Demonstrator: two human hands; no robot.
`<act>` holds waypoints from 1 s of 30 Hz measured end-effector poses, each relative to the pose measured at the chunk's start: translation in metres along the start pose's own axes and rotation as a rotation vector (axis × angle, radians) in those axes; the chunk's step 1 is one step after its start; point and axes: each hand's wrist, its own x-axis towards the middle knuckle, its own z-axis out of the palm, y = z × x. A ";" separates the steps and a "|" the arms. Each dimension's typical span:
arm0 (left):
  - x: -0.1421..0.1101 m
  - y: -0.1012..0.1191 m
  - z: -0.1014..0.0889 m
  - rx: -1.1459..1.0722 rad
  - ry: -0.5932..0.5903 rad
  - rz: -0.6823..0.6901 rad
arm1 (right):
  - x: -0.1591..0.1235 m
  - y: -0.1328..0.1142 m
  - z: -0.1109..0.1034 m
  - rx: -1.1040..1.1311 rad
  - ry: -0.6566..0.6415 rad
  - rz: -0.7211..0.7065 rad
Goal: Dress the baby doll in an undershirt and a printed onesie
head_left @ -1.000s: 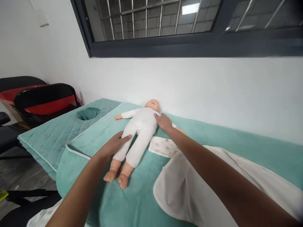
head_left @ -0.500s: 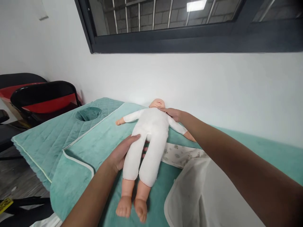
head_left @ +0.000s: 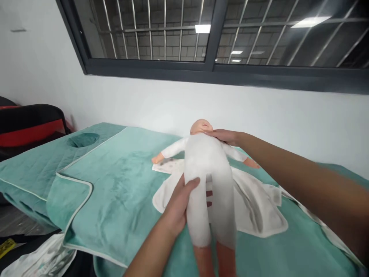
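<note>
A baby doll (head_left: 206, 159) with a white cloth body lies face up between my hands, its legs pointing toward me. My left hand (head_left: 179, 204) is wrapped around one thigh, thumb on top, with fingertips showing through the gap between the legs. My right hand (head_left: 227, 136) reaches in beside the neck and shoulder at the head end; its fingers are partly hidden behind the doll. Beneath the doll a white baby garment (head_left: 256, 209) is spread over the green bed cover (head_left: 123, 184). The doll's feet run out of the picture at the bottom.
A quilted massage bed (head_left: 34, 169) with a face hole (head_left: 83, 139) extends to the left. Behind stands a white wall under a barred window (head_left: 150, 67). A red and black chair (head_left: 31, 123) is at far left. Patterned white cloth (head_left: 43, 257) lies at lower left.
The doll and both hands have moved right, over the white garment, which lay right of the doll before. My view has also turned right. Both hands keep their hold.
</note>
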 end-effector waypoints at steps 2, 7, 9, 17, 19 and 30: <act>-0.005 -0.030 0.015 -0.021 -0.010 -0.024 | -0.025 0.029 -0.006 -0.015 0.061 0.033; -0.010 -0.077 0.031 -0.040 -0.005 -0.090 | -0.058 0.089 -0.009 -0.042 0.110 -0.004; -0.009 -0.087 0.030 -0.019 0.032 -0.113 | -0.058 0.107 -0.006 -0.038 0.145 -0.031; -0.001 -0.074 0.001 0.183 0.061 -0.113 | -0.057 0.124 -0.010 -0.543 0.427 0.015; 0.011 -0.062 -0.011 0.354 0.121 -0.063 | -0.060 0.113 -0.004 -0.769 0.578 0.003; 0.096 -0.042 -0.040 1.722 0.214 0.430 | 0.017 0.047 0.120 -0.997 -0.068 -0.415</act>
